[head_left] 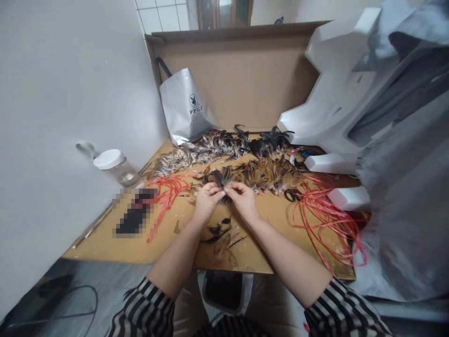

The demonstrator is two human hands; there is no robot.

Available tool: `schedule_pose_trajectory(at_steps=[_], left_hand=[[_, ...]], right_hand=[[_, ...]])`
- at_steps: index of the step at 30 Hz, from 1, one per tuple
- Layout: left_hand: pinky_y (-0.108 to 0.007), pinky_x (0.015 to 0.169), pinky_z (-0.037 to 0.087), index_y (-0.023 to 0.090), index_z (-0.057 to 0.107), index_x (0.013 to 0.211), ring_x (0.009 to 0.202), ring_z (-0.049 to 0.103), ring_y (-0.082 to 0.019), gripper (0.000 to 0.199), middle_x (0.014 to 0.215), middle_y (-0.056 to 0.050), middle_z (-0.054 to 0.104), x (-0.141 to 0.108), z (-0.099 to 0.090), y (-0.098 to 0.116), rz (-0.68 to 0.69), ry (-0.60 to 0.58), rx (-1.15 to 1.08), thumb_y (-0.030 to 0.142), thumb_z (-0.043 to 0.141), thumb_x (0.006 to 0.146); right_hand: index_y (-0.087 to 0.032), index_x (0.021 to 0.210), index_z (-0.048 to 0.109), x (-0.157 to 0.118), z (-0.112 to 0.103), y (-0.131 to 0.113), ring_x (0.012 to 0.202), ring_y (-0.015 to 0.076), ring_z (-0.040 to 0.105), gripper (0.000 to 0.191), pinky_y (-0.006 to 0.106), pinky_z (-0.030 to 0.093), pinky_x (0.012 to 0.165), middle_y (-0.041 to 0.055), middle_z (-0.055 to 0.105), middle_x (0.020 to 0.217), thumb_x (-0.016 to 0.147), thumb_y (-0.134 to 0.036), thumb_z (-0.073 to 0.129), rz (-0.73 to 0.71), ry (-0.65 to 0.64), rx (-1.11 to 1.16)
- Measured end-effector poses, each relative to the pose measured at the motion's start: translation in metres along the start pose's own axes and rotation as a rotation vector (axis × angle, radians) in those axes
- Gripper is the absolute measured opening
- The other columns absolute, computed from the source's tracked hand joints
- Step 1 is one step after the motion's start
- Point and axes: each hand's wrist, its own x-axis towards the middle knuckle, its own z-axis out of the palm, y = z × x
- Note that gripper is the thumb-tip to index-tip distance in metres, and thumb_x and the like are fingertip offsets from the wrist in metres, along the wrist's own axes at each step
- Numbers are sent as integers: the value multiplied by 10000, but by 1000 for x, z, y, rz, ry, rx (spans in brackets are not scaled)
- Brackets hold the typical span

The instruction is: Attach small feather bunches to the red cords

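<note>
My left hand and my right hand meet at the middle of the wooden table. Between their pinched fingertips they hold a small bunch of dark feathers, its tips fanning away from me. Just beyond lies a row of brown feathers. Farther back runs a pile of speckled and black feathers. Several loose dark feathers are scattered on the table between my forearms. Whether a tie goes round the held bunch is too small to tell.
Red plastic string lies tangled at the right beside black-handled scissors; more red string lies left. A lidded jar stands by the wall, a silver bag behind. White foam and a cardboard panel border the table.
</note>
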Motion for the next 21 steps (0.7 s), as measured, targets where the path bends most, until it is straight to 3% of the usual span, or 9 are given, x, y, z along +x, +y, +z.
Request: schedule_pose_trajectory(at_steps=[6, 9, 11, 14, 17, 21], left_hand=[[-230, 650, 424, 162, 504, 834, 570, 542, -85, 402, 607, 33, 602, -3, 2, 2, 19, -32, 55, 199, 745, 514], [-253, 700, 438, 165, 508, 912, 654, 583, -108, 441, 692, 1, 635, -4, 3, 6, 32, -58, 37, 205, 738, 538], [-276, 764, 440, 171, 507, 993, 791, 600, -136, 496, 885, -55, 651, -4, 3, 10, 72, -40, 23, 214, 732, 554], [-267, 761, 452, 172, 528, 1019, 871, 591, -149, 476, 1061, -101, 607, -1, -1, 15, 133, 79, 24, 257, 712, 588], [-243, 644, 469, 157, 555, 988, 772, 604, -141, 435, 994, -101, 628, 3, -6, 14, 119, 151, 31, 299, 697, 602], [-218, 548, 461, 146, 580, 939, 676, 594, -125, 396, 881, -85, 646, 5, -8, 8, 125, 157, 72, 313, 693, 598]], right_hand=[[-163, 599, 577, 2, 0, -8, 543, 107, 466, 205, 239, 383, 565, -14, 568, 575, 591, -351, 658, 128, -110, 82], [-158, 552, 557, 8, -8, -19, 511, 92, 444, 217, 226, 354, 533, -22, 547, 540, 570, -340, 675, 147, -136, 138], [-156, 567, 564, 17, -21, -27, 472, 77, 412, 202, 219, 325, 492, -25, 533, 523, 582, -326, 672, 145, -103, 150], [-168, 607, 553, 34, -49, -38, 404, 59, 326, 200, 212, 254, 416, -48, 469, 467, 602, -335, 663, 123, 84, 214], [-180, 563, 471, 48, -77, -48, 410, 54, 319, 255, 201, 234, 393, -61, 410, 463, 573, -311, 689, 115, 120, 322], [-182, 544, 413, 51, -104, -57, 416, 48, 319, 314, 191, 229, 379, -64, 375, 473, 559, -290, 708, 126, 68, 326]])
